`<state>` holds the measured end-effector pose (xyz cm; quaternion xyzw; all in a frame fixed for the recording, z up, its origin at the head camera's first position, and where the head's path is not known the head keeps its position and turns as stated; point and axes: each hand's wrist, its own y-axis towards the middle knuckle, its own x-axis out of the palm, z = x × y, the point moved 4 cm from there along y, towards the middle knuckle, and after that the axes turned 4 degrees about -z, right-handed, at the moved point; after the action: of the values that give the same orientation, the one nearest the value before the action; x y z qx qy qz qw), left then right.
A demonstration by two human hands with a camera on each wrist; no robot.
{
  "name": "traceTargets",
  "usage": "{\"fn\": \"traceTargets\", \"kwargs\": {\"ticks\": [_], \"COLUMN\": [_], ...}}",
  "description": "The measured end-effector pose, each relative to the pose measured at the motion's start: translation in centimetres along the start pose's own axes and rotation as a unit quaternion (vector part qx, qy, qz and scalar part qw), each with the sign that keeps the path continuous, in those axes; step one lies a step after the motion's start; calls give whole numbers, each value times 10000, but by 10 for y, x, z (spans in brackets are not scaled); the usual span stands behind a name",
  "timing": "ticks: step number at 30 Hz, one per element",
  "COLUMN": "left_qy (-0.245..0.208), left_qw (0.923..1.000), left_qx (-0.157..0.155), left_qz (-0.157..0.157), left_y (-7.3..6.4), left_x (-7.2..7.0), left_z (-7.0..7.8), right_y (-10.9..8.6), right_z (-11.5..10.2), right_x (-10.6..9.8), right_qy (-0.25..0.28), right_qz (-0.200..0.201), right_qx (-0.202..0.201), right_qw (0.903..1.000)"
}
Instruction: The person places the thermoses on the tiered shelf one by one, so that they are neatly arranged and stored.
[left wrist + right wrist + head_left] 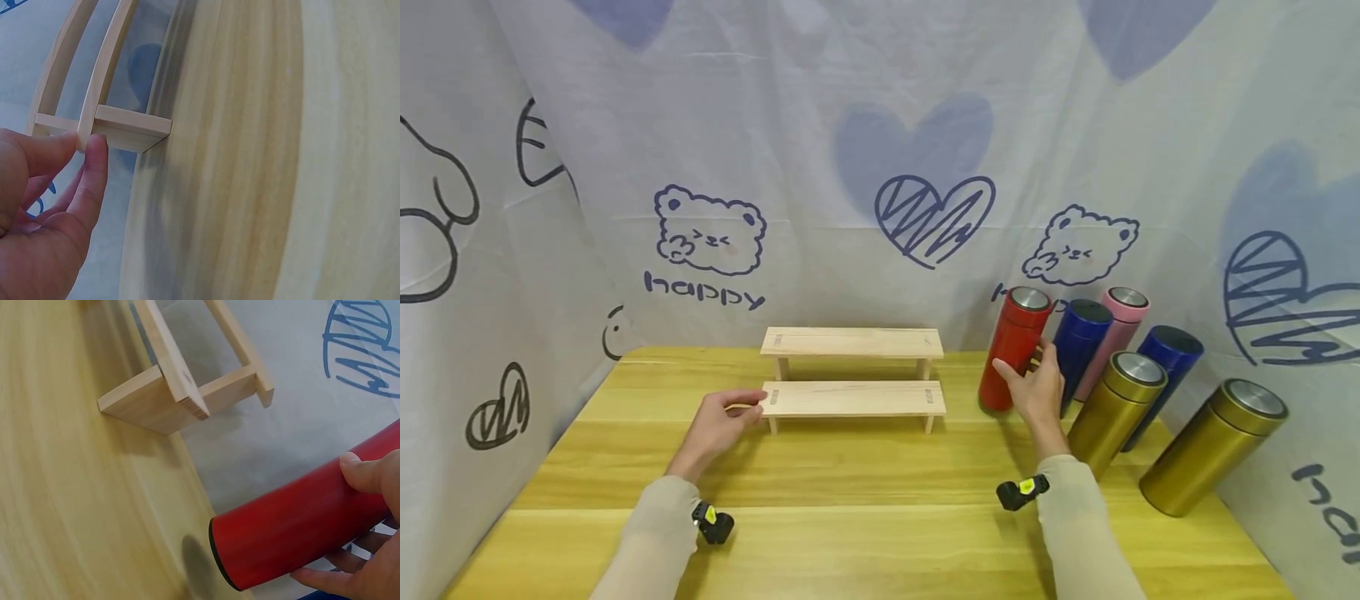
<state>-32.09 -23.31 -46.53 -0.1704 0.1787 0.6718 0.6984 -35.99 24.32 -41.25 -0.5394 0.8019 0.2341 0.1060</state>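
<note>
At the left end of a two-tier wooden shelf [853, 399], left hand [718, 425] pinches the lower board's edge, thumb and finger nearly together. Right hand [1037, 392] partly wrapped round the red flask [1017, 337], fingers spread to its width; flask is right of the shelf, upright or close to it, base seemingly just off the table, shadow apart from it.

Risks: smooth round body could slip if grip is loose; swinging right could knock the blue flask [1078, 342] close by; shelf looks light, so a bump or a tug from the left could shift it.

Also right: pink flask [1123, 317], second blue one [1168, 358], two gold flasks [1112, 408], all standing.

Surface: yellowish wood-grain table [850, 533]. Room: pale cloth [820, 125] hung behind and at both sides, hearts, bear faces, "happy" lettering.
</note>
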Motion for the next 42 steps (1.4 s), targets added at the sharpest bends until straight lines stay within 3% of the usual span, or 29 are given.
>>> {"fn": "traceTargets", "kwargs": {"ticks": [23,42], "left_qy": [-130,-83], "left_qw": [9999,9999], "left_qx": [-44,-56], "left_qz": [24,83], "left_y": [0,5], "left_x": [2,5], "left_z": [-2,0], "right_y": [1,7], "right_z": [-58,-100], "right_x": [0,10], "right_qy": [116,129], "right_qz": [-317,-759], "right_qx": [-595,-666], "right_qw": [9977,9948]}}
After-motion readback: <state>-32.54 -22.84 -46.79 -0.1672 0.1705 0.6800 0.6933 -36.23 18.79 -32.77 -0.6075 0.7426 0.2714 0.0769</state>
